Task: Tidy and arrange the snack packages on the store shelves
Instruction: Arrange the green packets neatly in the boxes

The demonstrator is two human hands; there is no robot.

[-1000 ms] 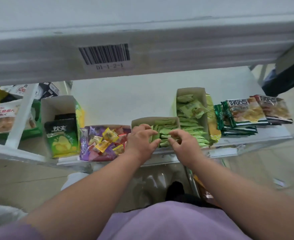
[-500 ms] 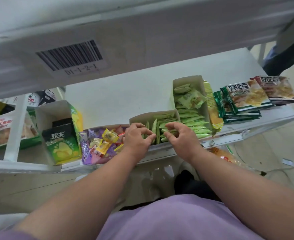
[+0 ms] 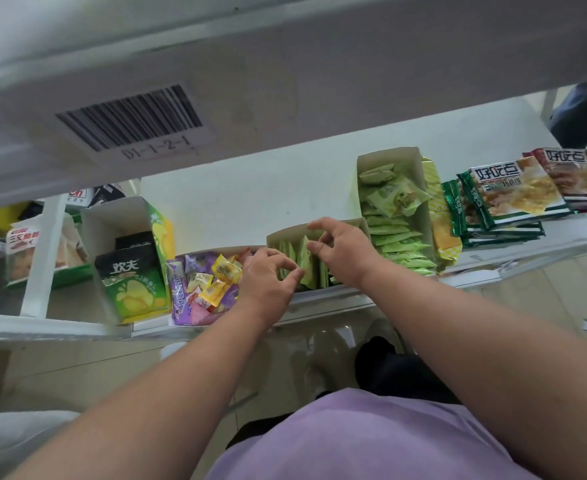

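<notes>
Two hands work in the small box (image 3: 319, 233) at the shelf (image 3: 250, 199) front edge, between the candy tray (image 3: 202, 282) and the tall box (image 3: 389, 188): the left hand (image 3: 268, 275) pinches a green packet (image 3: 306, 268) by its lower corner, and the right hand (image 3: 344, 247) has curled fingers at the packets' tops, though I cannot tell whether it truly grips one. To do this well, I judge, stand each packet upright on edge, faces one way, and press the row together so none slumps
</notes>
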